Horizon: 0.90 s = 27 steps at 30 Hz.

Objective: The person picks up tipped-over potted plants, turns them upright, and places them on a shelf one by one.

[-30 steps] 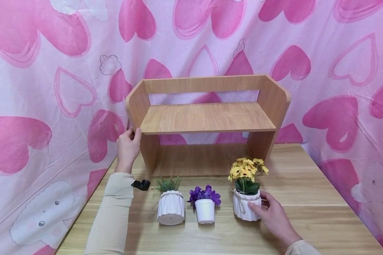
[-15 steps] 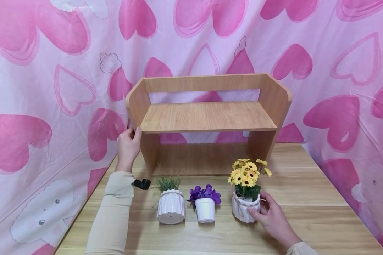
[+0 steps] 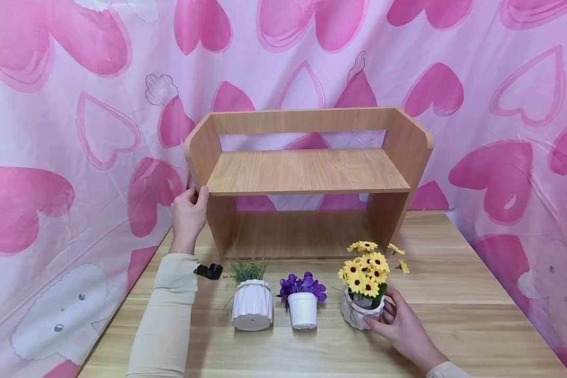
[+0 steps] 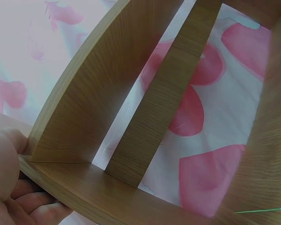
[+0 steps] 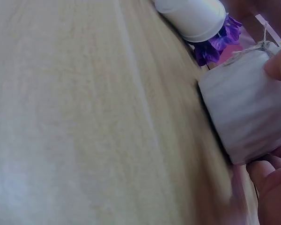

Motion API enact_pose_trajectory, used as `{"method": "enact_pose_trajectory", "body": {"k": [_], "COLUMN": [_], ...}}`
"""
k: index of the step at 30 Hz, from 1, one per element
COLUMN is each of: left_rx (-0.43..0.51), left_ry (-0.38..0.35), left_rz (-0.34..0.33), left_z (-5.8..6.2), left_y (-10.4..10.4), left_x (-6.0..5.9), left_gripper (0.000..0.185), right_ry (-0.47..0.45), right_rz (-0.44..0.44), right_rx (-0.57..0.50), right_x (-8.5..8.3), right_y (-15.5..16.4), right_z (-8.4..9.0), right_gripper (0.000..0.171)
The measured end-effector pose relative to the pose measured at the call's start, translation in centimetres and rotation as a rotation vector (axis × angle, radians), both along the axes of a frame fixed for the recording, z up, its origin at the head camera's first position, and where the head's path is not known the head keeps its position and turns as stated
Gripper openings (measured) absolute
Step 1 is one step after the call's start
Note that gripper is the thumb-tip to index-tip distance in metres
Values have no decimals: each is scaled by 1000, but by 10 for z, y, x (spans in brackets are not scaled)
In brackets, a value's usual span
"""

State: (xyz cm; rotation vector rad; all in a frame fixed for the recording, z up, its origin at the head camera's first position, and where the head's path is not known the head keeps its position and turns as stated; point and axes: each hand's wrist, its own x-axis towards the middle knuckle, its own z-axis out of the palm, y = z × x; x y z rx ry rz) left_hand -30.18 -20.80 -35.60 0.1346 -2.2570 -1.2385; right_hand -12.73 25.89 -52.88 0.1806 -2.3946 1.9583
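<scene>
My right hand grips a white ribbed pot of yellow flowers on the wooden table; the pot leans toward me and to the right. In the right wrist view the same pot lies between my fingers, with twine round its rim. My left hand holds the left side panel of a wooden shelf unit, thumb on its front edge. The left wrist view shows that panel and my palm against its edge.
Left of the yellow flowers stand a small white pot of purple flowers and a white ribbed pot of green grass. A small black clip lies by my left sleeve. A pink heart-print cloth hangs behind and beside the table.
My right hand has tilted the yellow flower pot toward me and to the right, and its blooms have dropped lower. The left hand stays on the shelf panel.
</scene>
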Motion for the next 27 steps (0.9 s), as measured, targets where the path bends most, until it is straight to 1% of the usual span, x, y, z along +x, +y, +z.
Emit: {"method": "enact_pose_trajectory", "body": {"k": [8,12,15,19,24,27], "left_rx": [12,12,22,45,31,22], "left_ry": [3,11,3,-15,-1,5], "left_rz": [-14,-19,-18,-26,-29,-26], "left_z": [3,3,3,3,2,1], "left_y": [1,1,0,-1,-1,-1], "left_x": [-2,-2,-1,1,2,2], "left_gripper": [46,45,45,48,47,45], "right_ry": [59,101,77,17,6,-1], "right_rz": [13,-5,-18,-16,-43,-52], "right_rx": [2,86,159,199,262,273], "right_x": [1,4,5,4,2,1], "right_y": [1,2,1,-2,-5,-7], "right_z": [-2,-2,0,4,4,3], "right_gripper": [81,80,83,91,96,97]}}
